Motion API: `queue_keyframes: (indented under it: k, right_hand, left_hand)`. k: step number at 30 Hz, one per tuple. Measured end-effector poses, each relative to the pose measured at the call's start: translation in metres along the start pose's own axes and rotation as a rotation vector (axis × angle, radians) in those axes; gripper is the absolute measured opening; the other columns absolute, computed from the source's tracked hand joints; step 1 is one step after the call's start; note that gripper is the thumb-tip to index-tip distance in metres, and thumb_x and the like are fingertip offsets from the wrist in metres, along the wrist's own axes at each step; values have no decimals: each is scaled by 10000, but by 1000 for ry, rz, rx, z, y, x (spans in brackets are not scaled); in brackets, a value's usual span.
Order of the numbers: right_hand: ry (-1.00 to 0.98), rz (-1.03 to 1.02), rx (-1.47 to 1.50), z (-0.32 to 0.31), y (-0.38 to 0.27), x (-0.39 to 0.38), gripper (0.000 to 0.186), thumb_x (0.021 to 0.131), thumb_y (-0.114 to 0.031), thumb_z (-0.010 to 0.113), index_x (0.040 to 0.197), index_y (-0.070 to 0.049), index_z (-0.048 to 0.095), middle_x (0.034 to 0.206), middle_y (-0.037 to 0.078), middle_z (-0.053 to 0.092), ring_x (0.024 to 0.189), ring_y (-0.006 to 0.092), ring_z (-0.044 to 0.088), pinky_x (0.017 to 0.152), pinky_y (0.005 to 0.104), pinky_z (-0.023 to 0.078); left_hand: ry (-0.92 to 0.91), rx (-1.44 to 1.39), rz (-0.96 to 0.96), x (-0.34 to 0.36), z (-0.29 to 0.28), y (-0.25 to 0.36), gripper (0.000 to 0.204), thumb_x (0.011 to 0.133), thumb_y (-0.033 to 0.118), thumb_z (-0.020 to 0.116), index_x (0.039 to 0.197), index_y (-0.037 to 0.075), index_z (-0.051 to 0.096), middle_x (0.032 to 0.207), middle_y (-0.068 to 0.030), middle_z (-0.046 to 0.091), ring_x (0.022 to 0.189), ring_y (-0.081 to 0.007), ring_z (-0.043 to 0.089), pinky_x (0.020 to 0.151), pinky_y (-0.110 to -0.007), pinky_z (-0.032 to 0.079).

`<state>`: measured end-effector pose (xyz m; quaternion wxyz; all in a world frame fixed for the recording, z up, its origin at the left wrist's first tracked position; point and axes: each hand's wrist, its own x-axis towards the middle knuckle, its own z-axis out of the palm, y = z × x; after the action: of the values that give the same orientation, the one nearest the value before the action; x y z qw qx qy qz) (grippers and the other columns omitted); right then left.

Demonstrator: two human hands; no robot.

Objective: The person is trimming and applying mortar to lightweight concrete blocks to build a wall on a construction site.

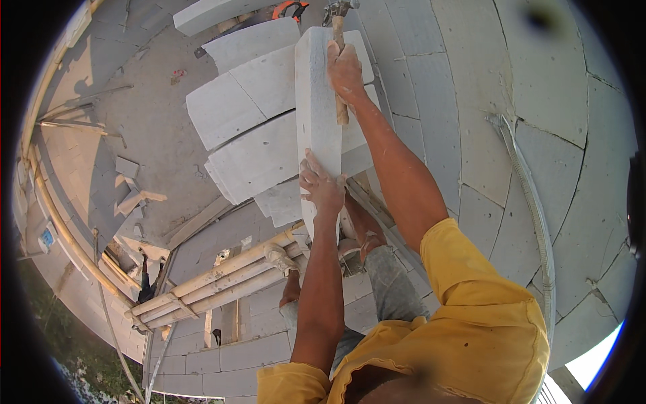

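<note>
A long pale-grey concrete block (317, 101) lies lengthwise in front of me on a stack of similar blocks. My left hand (323, 188) rests on its near end, fingers spread over the surface. The wooden handle of a hammer (340, 30) is wrapped by my right hand (345, 71), and the metal head points away from me at the top of the view. The hammer is over the right side of the long block; whether it touches the block I cannot tell.
Wide pale blocks (249, 161) are piled to the left. An orange-handled saw (289, 9) lies behind them. Bamboo poles (222, 276) run past my feet on the scaffold. A block wall with a corrugated conduit (531, 195) rises at right. Offcuts (128, 167) litter the floor at left.
</note>
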<state>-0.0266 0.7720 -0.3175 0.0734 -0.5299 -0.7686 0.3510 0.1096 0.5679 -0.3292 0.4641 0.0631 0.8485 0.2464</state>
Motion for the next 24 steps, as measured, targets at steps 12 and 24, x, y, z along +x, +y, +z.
queue_keyframes:
  k: [12, 24]
  right_hand:
    - [14, -89, -120, -13, 6, -3, 441, 978, -400, 451, 1008, 40, 443, 853, 332, 617, 820, 516, 617, 746, 546, 501]
    - [-12, -67, -126, -6, 7, 7, 473, 977, -403, 438, 1053, 64, 439, 928, 353, 609, 888, 519, 613, 778, 547, 509]
  left_hand:
    - [34, -34, 63, -1, -2, 10, 1112, 783, 190, 753, 1516, 178, -83, 1512, -216, 67, 1332, -451, 164, 942, -775, 237]
    - [14, 14, 0, 1, 2, 1, 1129, 784, 200, 757, 1513, 187, -104, 1529, -203, 39, 1338, -452, 158, 954, -768, 232]
